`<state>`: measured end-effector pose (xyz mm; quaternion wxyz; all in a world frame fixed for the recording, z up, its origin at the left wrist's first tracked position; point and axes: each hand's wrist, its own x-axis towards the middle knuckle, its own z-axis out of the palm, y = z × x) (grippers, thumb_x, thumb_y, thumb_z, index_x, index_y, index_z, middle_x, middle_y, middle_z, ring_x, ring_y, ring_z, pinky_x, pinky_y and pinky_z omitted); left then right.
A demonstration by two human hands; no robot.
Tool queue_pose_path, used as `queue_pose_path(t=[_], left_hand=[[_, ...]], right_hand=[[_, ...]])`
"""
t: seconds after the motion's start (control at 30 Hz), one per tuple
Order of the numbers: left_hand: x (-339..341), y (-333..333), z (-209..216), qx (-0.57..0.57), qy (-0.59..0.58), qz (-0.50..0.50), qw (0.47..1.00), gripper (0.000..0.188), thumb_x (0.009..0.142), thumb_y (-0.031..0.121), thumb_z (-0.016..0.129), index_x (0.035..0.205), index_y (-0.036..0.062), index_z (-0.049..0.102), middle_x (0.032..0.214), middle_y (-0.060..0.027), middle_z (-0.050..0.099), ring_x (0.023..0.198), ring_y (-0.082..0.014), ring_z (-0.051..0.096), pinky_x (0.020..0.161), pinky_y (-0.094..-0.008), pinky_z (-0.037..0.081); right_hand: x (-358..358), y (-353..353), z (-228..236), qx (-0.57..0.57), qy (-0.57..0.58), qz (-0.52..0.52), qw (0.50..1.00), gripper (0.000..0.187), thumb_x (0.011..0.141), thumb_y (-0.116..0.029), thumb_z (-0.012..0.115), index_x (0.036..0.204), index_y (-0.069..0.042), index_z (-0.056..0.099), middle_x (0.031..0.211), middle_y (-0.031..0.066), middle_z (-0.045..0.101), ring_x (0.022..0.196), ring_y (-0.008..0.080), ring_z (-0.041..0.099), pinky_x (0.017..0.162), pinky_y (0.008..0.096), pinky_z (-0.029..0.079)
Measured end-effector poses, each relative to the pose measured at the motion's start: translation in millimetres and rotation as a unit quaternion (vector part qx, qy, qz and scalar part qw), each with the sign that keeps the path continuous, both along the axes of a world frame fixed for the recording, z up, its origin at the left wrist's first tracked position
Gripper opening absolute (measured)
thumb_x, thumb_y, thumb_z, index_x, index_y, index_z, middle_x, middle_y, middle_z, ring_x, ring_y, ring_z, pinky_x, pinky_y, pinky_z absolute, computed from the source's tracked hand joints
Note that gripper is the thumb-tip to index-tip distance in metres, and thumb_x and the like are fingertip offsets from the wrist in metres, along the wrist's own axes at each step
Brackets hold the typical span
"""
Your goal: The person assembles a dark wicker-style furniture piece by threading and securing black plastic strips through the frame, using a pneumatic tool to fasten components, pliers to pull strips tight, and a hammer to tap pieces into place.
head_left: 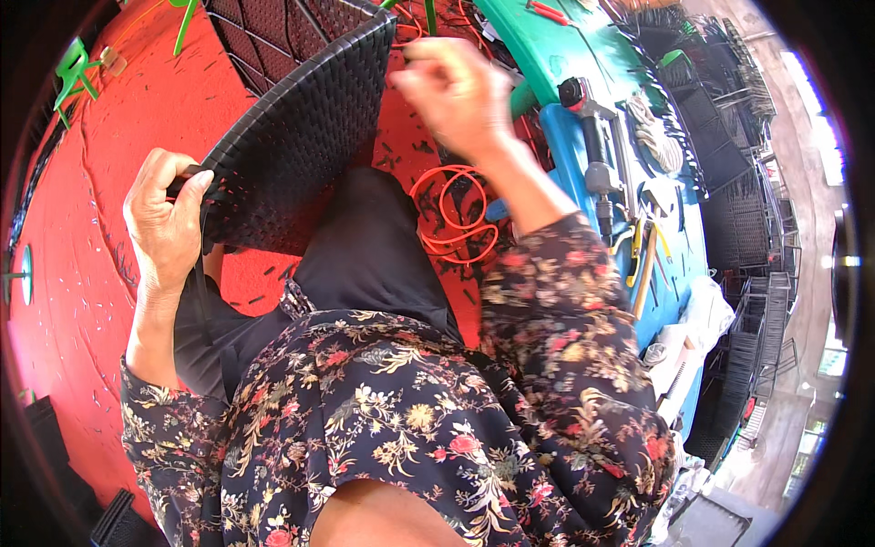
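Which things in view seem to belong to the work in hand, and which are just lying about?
Seemingly in the job:
woven black panel
left hand, gripping its edge
right hand, blurred, beside it

Seemingly just lying about:
orange hose
handheld tool
yellow-handled tool
green chair

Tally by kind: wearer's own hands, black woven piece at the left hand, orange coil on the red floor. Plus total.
Hands: 2 (left hand, right hand)
Black woven piece: 1
Orange coil: 1
Total: 4
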<state>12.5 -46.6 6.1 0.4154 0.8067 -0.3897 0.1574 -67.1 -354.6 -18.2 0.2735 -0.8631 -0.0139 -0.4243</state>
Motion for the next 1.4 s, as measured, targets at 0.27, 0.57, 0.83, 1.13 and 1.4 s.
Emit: queue_pose_path(t=[0.27, 0.57, 0.83, 1.13, 1.4], left_hand=[[-8.8, 5.0, 4.9, 0.037, -0.077, 0.043, 0.995, 0.013, 0.074, 0.002, 0.067, 0.074, 0.0009, 0.054, 0.069, -0.0106, 0.049, 0.062, -0.0268, 0.052, 0.058, -0.0331, 0.043], [5.8, 4.3, -14.0, -0.058, 0.015, 0.036, 0.998, 0.015, 0.073, 0.004, 0.07, 0.07, 0.004, 0.056, 0.069, -0.0061, 0.054, 0.06, -0.0214, 0.055, 0.056, -0.0324, 0.043], [16.5, 3.5, -21.7, -0.048, 0.026, 0.075, 0.996, 0.01, 0.075, 0.012, 0.07, 0.076, 0.0053, 0.062, 0.074, -0.0067, 0.057, 0.064, -0.0228, 0.057, 0.061, -0.0334, 0.045], [26.0, -0.9, -24.1, -0.039, 0.122, 0.135, 0.982, 0.011, 0.079, 0.01, 0.07, 0.078, 0.0001, 0.064, 0.066, -0.0002, 0.059, 0.062, -0.0071, 0.052, 0.06, -0.025, 0.043], [30.5, 2.4, -25.2, -0.077, 0.156, 0.136, 0.975, 0.016, 0.075, 0.018, 0.072, 0.074, 0.0034, 0.065, 0.063, -0.0066, 0.06, 0.058, -0.0178, 0.056, 0.059, -0.0333, 0.044]], right_hand=[[-106.9, -195.2, -21.1, -0.093, 0.486, -0.457, 0.739, 0.092, 0.064, -0.07, 0.067, 0.119, 0.004, 0.059, 0.126, 0.0262, 0.055, 0.109, 0.0389, 0.059, 0.092, 0.0457, 0.047], [-129.1, -307.9, -88.4, 0.027, 0.48, -0.399, 0.781, 0.066, 0.067, -0.034, 0.073, 0.105, 0.018, 0.056, 0.101, 0.0306, 0.064, 0.096, 0.0349, 0.065, 0.084, 0.0419, 0.048], [-118.3, -158.0, 12.4, 0.118, 0.307, -0.126, 0.936, 0.034, 0.075, -0.016, 0.078, 0.098, -0.004, 0.056, 0.069, -0.0003, 0.058, 0.052, 0.0067, 0.051, 0.047, 0.0238, 0.042], [-89.8, 49.4, -33.3, 0.314, 0.149, 0.142, 0.927, 0.039, 0.075, 0.007, 0.066, 0.112, -0.003, 0.06, 0.096, 0.0007, 0.063, 0.092, 0.0139, 0.06, 0.086, 0.0297, 0.047], [-64.4, 96.6, -76.5, 0.256, 0.197, 0.35, 0.879, 0.062, 0.067, -0.017, 0.076, 0.121, 0.005, 0.055, 0.101, 0.0142, 0.068, 0.09, 0.0199, 0.068, 0.082, 0.0318, 0.052]])
